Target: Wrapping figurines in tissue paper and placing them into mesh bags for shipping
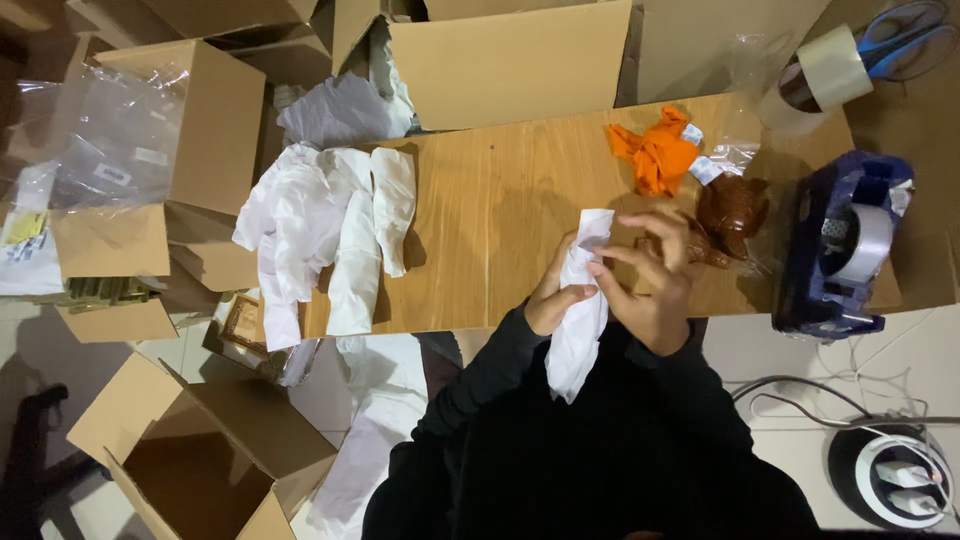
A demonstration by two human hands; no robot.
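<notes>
White crumpled cloth (580,310) is pinched by left hand (553,297) and right hand (650,280), fingers closed on it; around: one orange cloth (655,152), one brown turtle figurine (732,208), two tape rolls.

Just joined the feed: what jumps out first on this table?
Both hands, left hand and right hand, hold a white cloth at the near edge of the wooden table. A bright orange cloth lies beyond them beside a brown turtle figure. White garments pile at the table's left end, a blue tape dispenser at its right.
</notes>
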